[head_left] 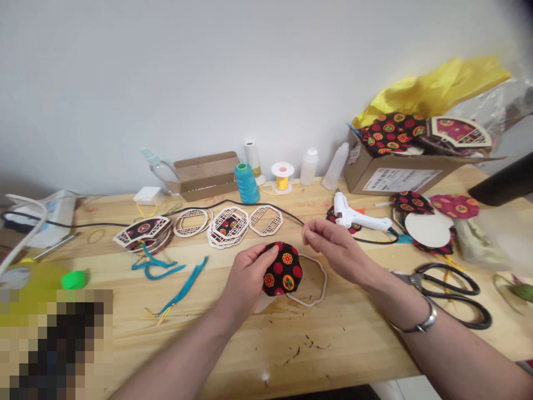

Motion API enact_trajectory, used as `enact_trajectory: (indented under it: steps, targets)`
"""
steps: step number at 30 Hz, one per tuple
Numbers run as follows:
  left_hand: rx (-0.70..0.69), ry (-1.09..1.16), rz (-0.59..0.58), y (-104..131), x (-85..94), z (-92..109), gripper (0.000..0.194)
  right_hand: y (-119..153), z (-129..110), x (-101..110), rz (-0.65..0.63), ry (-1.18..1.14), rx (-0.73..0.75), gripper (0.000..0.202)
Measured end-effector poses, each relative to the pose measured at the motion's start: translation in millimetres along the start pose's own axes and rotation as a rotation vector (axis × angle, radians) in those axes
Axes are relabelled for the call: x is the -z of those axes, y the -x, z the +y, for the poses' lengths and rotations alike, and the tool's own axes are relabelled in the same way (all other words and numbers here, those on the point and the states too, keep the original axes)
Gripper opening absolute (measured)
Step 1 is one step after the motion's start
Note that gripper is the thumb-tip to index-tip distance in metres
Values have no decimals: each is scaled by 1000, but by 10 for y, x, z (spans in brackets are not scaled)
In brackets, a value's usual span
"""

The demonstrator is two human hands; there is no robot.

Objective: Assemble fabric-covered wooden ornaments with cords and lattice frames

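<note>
My left hand (247, 278) grips a round, scallop-edged piece covered in black floral fabric (283, 271), its thumb lying on the patterned face. Just right of it, my right hand (333, 247) is raised with thumb and fingertips pinched together; whatever may be between them is too small to make out. Below and between the hands, a thin pale wooden frame (323, 286) with a wavy outline lies on the table, partly covered by the fabric piece. A white glue gun (360, 218) rests behind my right hand, on another fabric-covered piece.
Cut-out wooden lattice frames (229, 226) lie behind my hands. Teal tassels (185, 286) are at left, and black-handled scissors (449, 278) at right. A teal thread cone (247, 183) and a cardboard box (400, 172) of fabric pieces stand near the wall. Dark scraps dot the table.
</note>
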State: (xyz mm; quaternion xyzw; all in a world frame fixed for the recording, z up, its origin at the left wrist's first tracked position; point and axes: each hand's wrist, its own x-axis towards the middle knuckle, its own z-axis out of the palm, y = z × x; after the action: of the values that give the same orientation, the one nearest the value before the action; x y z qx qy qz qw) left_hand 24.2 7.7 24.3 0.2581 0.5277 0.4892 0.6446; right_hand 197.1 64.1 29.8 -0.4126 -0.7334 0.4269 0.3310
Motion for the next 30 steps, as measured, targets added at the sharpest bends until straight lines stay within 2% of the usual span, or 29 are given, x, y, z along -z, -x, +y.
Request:
enact_trajectory:
  steps: [3, 7, 11, 15, 19, 22, 25, 26, 27, 28, 30]
  targets:
    - [-3, -6, -18, 4, -4, 3, 27, 31, -17, -61, 46, 138, 154, 23]
    - [-53, -65, -26, -5, 11, -16, 27, 61, -7, -118, 87, 347, 397, 10]
    - [-94, -122, -73, -5, 22, -32, 27, 61, 37, -146, 56, 484, 459, 9]
    - [-142, -223, -100, 9, 25, -25, 27, 54, 42, -174, 69, 477, 441, 15]
    - [-172, -314, -106, 27, 22, -10, 26, 48, 18, -182, 78, 367, 351, 17]
    - [-132, -277, -92, 30, 18, -10, 26, 21, 16, -127, 176, 286, 235, 16]
    - [-81, -210, -79, 19, 21, -21, 28, 10, -7, -5, 297, 106, 123, 17]
    - [-69, -184, -74, 13, 22, -23, 29, 22, -33, 39, 270, 18, 103, 20]
    - [-59, -161, -67, 7, 23, -24, 30, 45, -73, 77, 185, -72, 95, 23]
    - [-48, -136, -60, 1, 21, -22, 31, 78, -126, 105, 34, -156, 101, 27]
    - [-18, -96, -34, -10, 16, -12, 31, 162, -265, 126, -408, -259, 151, 36]
